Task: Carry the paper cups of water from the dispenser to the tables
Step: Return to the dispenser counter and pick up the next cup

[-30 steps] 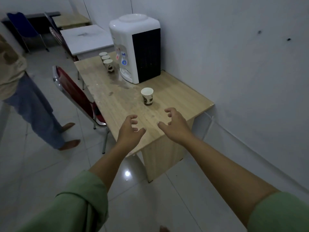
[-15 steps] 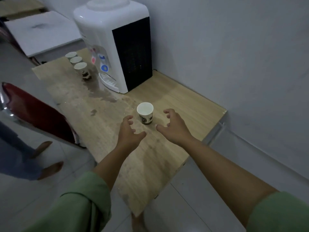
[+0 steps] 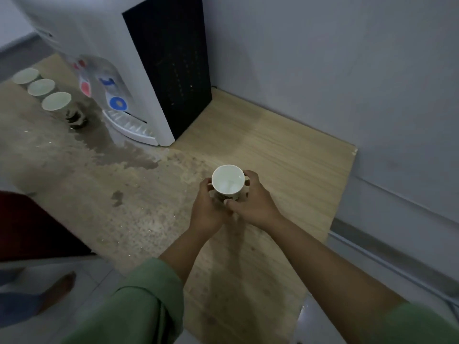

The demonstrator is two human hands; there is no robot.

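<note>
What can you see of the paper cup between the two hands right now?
The paper cup is small and white inside, with a rolled rim and a dark printed pattern low on its outer wall. It stands upright on the wooden table, near the right edge, in front of the water dispenser. Clear liquid seems to sit in it. The left hand and right hand wrap its sides, fingers touching the wall. Whether it has left the table is unclear.
</note>
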